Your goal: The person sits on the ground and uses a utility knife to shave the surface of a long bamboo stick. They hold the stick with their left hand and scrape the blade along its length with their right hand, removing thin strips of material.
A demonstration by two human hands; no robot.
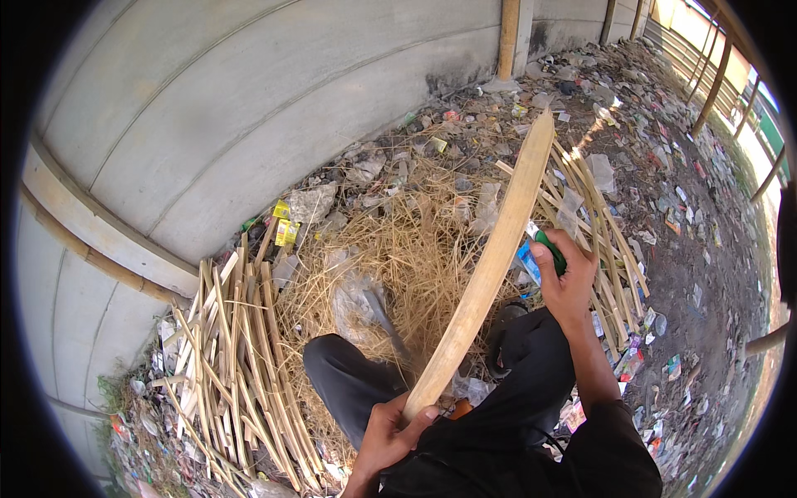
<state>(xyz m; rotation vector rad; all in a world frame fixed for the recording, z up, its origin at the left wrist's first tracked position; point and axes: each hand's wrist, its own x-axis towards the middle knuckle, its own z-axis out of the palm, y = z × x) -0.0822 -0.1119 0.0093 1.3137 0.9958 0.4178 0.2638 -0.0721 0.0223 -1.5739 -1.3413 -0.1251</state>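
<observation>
A long, wide bamboo slat [496, 257] slants up and away from my lap. Near its lower end my left hand [393, 437] is closed round it, thumb on top. My right hand [567, 278] is closed on a green-handled knife [551, 251]. Its short bright blade is at the slat's right edge; whether it touches cannot be made out. Curly shavings [415, 241] cover the ground beyond my knees. Among them, between my legs and the shavings, lies a long grey flat blade-like piece [384, 322].
A pile of thin bamboo strips [241, 373] lies on the left, and another bundle [610, 249] lies right of the slat. A grey panel wall [249, 108] runs along the left and back. Scattered litter [681, 199] covers the soil. Wooden posts [716, 87] stand at the far right.
</observation>
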